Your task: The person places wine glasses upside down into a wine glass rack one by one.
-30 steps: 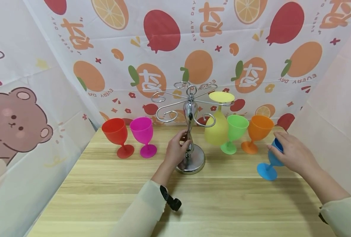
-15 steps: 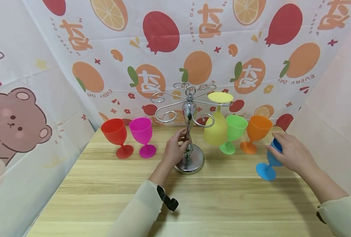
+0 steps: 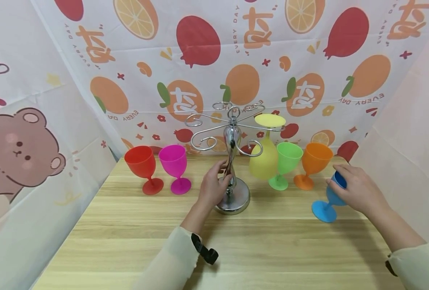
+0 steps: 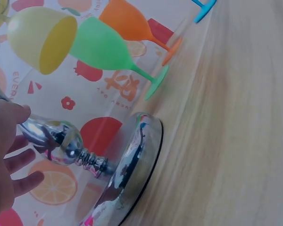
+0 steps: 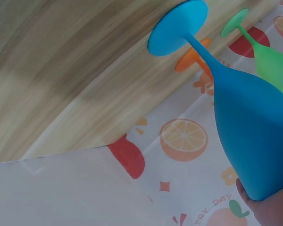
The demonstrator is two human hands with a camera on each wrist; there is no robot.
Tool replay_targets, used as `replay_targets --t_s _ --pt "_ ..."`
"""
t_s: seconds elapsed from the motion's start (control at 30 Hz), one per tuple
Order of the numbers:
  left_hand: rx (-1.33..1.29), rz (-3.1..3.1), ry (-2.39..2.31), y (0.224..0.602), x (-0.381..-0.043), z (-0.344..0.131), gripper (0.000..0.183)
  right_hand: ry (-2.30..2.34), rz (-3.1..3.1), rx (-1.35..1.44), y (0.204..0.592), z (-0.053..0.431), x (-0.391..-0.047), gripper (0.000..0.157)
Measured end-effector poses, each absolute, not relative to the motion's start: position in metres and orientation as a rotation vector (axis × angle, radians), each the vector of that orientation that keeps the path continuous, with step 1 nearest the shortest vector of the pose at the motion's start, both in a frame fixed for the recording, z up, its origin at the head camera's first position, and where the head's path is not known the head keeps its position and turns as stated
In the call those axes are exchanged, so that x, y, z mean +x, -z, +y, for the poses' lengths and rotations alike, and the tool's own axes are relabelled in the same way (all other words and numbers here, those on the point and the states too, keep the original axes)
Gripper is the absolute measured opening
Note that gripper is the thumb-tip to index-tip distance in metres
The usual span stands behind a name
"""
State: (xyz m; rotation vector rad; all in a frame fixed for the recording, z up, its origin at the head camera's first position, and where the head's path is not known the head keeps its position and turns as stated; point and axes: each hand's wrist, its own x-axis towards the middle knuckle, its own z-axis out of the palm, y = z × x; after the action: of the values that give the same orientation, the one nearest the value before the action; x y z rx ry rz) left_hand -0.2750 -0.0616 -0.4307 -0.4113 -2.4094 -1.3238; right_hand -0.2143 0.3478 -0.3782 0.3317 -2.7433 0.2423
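Note:
My left hand (image 3: 214, 185) grips the stem of a chrome glass rack (image 3: 232, 141) with curled wire arms and a round base. In the left wrist view, the thumb and spread fingers are around the stem (image 4: 56, 136). A yellow goblet (image 3: 264, 159) hangs upside down from the rack's right arm. At the right, my right hand (image 3: 357, 189) holds a blue goblet (image 3: 334, 197) by the bowl near its rim, foot down. The right wrist view shows its bowl (image 5: 250, 117) and foot (image 5: 179, 28); whether the foot touches the table, I cannot tell.
Left of the rack, a red goblet (image 3: 141, 162) and a magenta goblet (image 3: 173, 160) stand upright. Right of it stand a green goblet (image 3: 288, 157) and an orange goblet (image 3: 316, 158). The wooden table (image 3: 265, 249) meets a fruit-printed cloth (image 3: 207, 40) behind and cloth walls at both sides.
Very little differs. Both hands keep their hold on the rack and the blue goblet, and the view shifts slightly.

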Motion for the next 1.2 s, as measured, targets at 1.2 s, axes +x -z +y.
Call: replay_targets --t_s 1.2 --pt "-0.594 -2.133 1.754 0.416 -0.241 -0.056 0.02 -1.302 -2.356 0.355 0.353 0.247 -0.168 0.032"
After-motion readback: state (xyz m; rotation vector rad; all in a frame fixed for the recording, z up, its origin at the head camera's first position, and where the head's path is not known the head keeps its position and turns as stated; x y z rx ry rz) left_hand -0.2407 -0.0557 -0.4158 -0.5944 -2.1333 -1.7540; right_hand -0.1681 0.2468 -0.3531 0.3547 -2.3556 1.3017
